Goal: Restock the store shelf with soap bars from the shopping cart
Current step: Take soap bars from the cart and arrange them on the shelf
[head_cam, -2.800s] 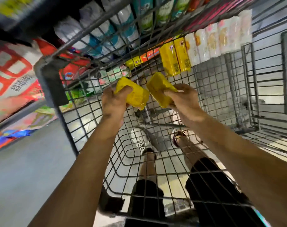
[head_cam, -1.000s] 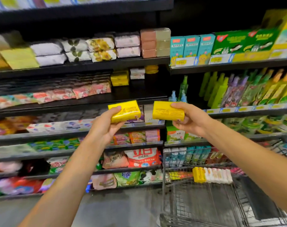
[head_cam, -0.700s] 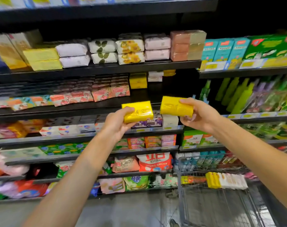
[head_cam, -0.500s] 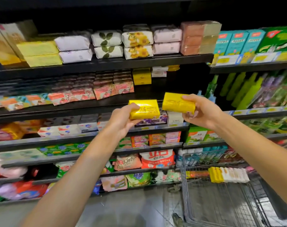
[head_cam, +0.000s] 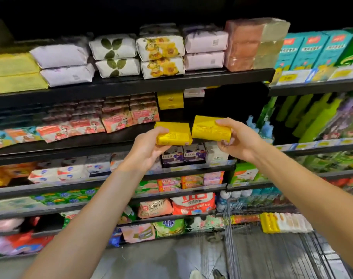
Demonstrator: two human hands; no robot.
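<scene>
Nearest, at lower right, the wire-mesh shopping cart [head_cam: 252,248] carries a row of yellow and pale soap bars [head_cam: 286,222] along its far edge. Above it, the left hand [head_cam: 145,150] pinches one yellow foil-wrapped soap bar [head_cam: 174,134] by its end, thumb on top; the right hand [head_cam: 240,139] grips a second yellow wrapped bar [head_cam: 208,127] the same way. They look light, stiff and slick-wrapped, so holding across the short faces seems safest. Beyond, a stack of matching yellow bars [head_cam: 170,100] sits deep on the black shelf [head_cam: 131,85]
</scene>
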